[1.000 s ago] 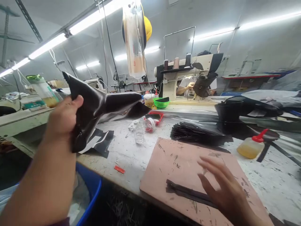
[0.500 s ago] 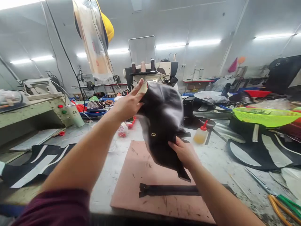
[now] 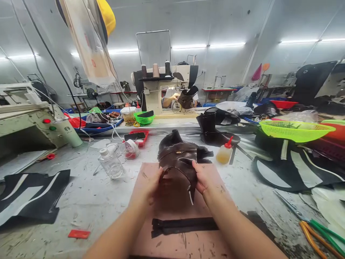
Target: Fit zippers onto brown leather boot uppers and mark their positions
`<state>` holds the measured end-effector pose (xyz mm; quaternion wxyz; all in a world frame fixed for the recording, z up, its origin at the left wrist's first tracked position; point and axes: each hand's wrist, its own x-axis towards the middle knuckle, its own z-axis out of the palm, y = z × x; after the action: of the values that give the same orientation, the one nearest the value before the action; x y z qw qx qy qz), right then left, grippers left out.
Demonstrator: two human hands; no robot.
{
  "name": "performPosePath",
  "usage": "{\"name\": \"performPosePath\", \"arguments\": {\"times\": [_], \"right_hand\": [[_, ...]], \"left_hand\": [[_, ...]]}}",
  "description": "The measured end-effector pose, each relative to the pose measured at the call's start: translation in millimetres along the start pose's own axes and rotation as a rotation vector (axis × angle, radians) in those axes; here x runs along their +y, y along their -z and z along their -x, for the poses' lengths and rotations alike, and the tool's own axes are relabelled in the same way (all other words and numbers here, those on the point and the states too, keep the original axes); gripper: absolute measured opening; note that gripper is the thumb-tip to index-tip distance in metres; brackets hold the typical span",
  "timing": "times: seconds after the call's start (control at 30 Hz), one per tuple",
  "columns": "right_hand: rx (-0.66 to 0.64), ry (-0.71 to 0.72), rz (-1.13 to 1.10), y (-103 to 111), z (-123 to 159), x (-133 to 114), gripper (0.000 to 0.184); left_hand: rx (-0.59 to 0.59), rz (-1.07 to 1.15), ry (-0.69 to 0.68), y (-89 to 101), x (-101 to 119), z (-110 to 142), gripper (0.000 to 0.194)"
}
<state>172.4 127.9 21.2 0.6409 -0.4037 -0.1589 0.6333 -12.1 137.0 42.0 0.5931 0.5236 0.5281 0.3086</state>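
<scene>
A dark brown leather boot upper [image 3: 178, 153] with a small gold fitting is held low over a pink board [image 3: 142, 201]. Its curved, stitched edge faces me. My left hand [image 3: 153, 185] grips the left side, and my right hand [image 3: 203, 180] pinches the right side with the thumb on top. Some fingers of both hands are hidden behind or beneath the leather. Closer to me on the board lies a black zipper [image 3: 185, 225], its right end covered by my right forearm.
A glue bottle with red tip [image 3: 225, 153] and a black boot upper [image 3: 207, 126] stand beyond the board. A clear bottle [image 3: 110, 163] is at left, scissors [image 3: 309, 223] at right. A sewing machine [image 3: 153, 90] stands ahead, with another person's hand behind it.
The boot upper has come down from a raised, upright position to just above the board and been turned. My left hand has lowered to its near left edge; the view has shifted slightly.
</scene>
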Motion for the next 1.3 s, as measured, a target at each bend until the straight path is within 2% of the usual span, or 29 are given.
{"name": "performPosePath", "arguments": {"times": [0.1,0.3,0.4,0.63,0.83,0.9,0.97,1.07,1.17,1.3], "right_hand": [[0.014,-0.001,0.029,4.7,-0.5,-6.9,0.015],[0.075,0.035,0.101,11.5,0.1,-24.8,0.011],[0.095,0.021,0.115,8.4,0.5,-25.5,0.01],[0.13,0.081,0.223,16.4,0.5,-34.7,0.018],[0.236,0.171,0.531,23.2,-7.0,-40.4,0.019],[0.287,0.236,0.629,22.6,-11.2,-43.9,0.024],[0.333,0.311,0.696,22.1,-11.6,-50.0,0.021],[0.359,0.422,0.729,22.8,4.1,-55.9,0.018],[0.296,0.482,0.708,21.9,41.1,-41.5,0.022],[0.047,0.328,0.684,9.0,82.2,5.8,0.028]], "left_hand": [[0.036,0.086,-0.093,-7.9,-10.8,-6.6,0.067],[0.057,0.063,-0.228,15.2,-8.8,-19.8,0.07],[0.051,0.027,-0.26,17.5,-9.0,-18.9,0.065],[0.046,-0.021,-0.294,7.4,-8.7,-14.5,0.059],[0.053,-0.026,-0.281,-1.4,0.6,-4.5,0.044],[0.044,-0.008,-0.268,-6.4,1.4,-1.5,0.041],[0.038,0.023,-0.249,-12.1,0.4,0.7,0.037],[0.041,0.093,-0.207,-21.1,-2.7,2.4,0.036],[0.04,0.187,-0.157,-31.0,-2.5,2.2,0.038],[0.04,0.298,-0.127,-44.3,7.4,1.2,0.039]]}}
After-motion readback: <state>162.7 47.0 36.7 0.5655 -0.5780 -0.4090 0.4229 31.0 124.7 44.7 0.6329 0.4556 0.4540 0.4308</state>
